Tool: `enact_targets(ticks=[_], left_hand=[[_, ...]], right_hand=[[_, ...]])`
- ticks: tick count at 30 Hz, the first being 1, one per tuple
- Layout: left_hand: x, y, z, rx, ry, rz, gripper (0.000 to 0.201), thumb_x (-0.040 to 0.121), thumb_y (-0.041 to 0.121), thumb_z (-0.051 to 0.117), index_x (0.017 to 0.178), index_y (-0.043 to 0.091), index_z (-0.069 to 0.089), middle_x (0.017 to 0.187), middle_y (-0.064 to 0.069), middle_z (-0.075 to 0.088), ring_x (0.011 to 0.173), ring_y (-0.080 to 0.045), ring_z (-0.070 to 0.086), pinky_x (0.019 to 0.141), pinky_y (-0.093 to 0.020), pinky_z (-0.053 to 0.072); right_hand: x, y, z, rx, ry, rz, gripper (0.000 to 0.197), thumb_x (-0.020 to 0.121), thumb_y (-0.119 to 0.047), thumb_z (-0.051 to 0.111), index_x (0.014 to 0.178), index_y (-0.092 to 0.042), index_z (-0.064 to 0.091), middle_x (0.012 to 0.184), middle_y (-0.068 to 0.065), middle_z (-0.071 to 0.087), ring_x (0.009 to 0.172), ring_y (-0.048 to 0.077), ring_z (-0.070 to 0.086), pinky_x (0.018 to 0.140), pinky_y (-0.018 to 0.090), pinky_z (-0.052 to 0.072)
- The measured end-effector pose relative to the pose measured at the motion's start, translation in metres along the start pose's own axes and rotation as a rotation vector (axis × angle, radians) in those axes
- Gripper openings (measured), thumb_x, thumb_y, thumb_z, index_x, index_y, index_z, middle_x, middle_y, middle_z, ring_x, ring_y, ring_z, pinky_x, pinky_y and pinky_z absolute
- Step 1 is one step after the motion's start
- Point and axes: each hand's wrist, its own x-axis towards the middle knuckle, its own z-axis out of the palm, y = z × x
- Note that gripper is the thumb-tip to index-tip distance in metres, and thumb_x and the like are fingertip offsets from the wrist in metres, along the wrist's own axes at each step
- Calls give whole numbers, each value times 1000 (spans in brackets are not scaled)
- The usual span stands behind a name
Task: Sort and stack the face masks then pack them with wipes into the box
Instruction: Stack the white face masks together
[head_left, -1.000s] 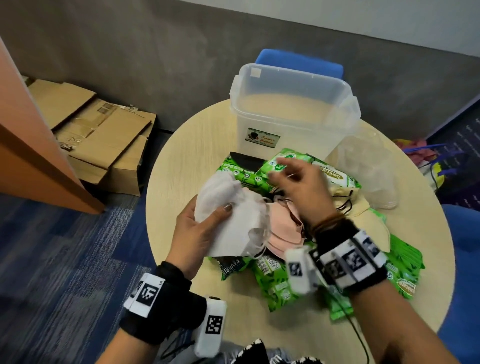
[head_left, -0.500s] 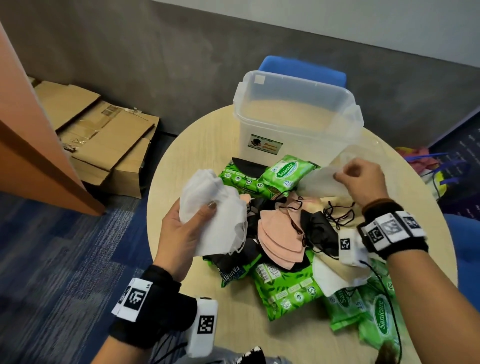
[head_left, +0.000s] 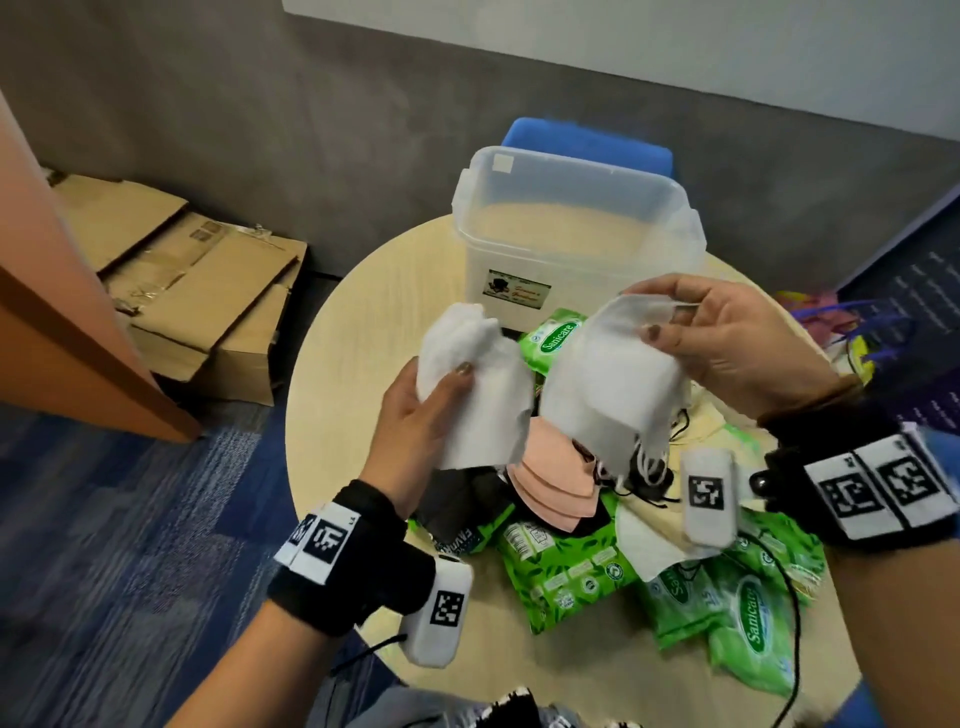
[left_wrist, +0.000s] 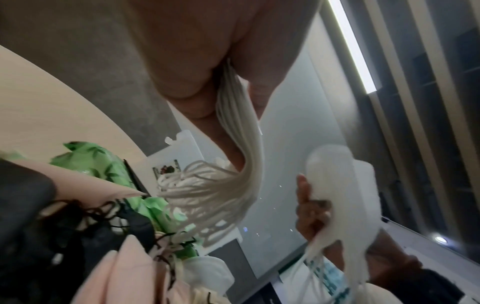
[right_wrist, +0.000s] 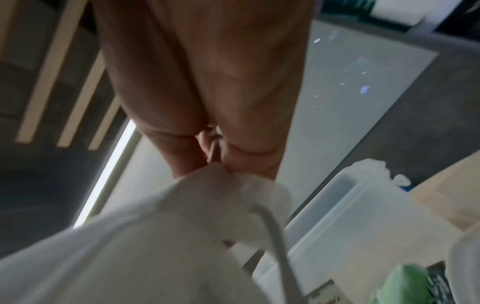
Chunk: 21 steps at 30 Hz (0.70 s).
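Drooping white face masks (head_left: 602, 384), soft and folded, ear loops dangling.

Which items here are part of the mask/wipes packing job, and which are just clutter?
Job:
white masks in left hand
white masks in right hand
pink masks
black masks
wipes packs
clear box

Clutter:
cardboard boxes
blue chair

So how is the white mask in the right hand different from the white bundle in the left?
The right hand pinches a single white mask by its top edge, so it hangs open with its ear loops dangling. The left hand grips a bundle of white masks round the middle, pressed flat together. Both are white and held above the table.
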Motion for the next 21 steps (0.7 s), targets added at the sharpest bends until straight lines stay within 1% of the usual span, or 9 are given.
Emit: enact_targets(ticks=[2,4,6,8,12,15,18,20,21], left_hand=[[-1,5,13,6,-56,0,23,95,15,57,116,7,63,104,-7,73,90,-18,69,71,-28,55],[-3,9,23,1,-104,-2,21,95,15,56,112,7,64,98,-3,74,84,-14,70,67,-24,53],[-5,10,27,-7,-118,-8,25,88,20,63,111,10,65,102,-3,74,89,-17,71,71,-27,55],[-7,9,27,-52,-121,-18,35,83,11,69,117,6,63,110,-10,72,99,-27,70,79,-36,58],[-13,6,25,-148,-92,-16,38,83,-2,65,120,2,60,111,-14,71,96,-27,71,73,-34,58],[-15,5,24,-180,-72,-18,35,84,0,64,118,3,61,110,-14,71,96,-26,70,73,-32,58],[-17,3,23,-195,-58,-18,38,80,3,67,118,4,62,109,-12,72,97,-26,70,74,-33,57],[-18,1,24,-211,-58,-22,41,79,1,68,119,2,61,109,-14,72,95,-28,70,73,-34,58],[-19,0,25,-218,-56,-22,43,78,0,69,121,1,60,110,-16,71,95,-29,70,72,-34,58]], right_hand=[[-1,7,14,-121,-51,13,34,79,14,56,106,-5,63,94,12,72,83,19,66,74,22,55],[-1,13,25,-220,-79,14,38,83,19,51,105,-10,64,100,17,69,87,21,64,79,26,53],[-2,16,33,-259,-50,-1,40,82,20,53,102,-14,65,105,17,68,87,23,61,82,32,51],[-2,19,38,-294,25,-40,38,80,16,60,97,-17,66,105,13,68,82,23,59,83,37,51],[-5,26,36,-294,188,-67,26,77,10,68,85,-14,67,84,7,64,74,18,58,67,24,53],[-9,31,31,-248,221,-58,21,77,11,67,81,-10,70,82,12,66,70,17,62,65,25,52],[-15,35,28,-129,219,-59,11,78,-4,71,86,-10,72,81,11,67,66,15,60,70,29,53],[-18,37,31,-92,180,-58,25,70,-23,76,92,-12,72,83,7,67,70,16,60,73,33,54],[-18,39,35,-105,175,-66,28,66,-25,77,90,-12,72,82,7,68,72,16,61,74,32,54]])
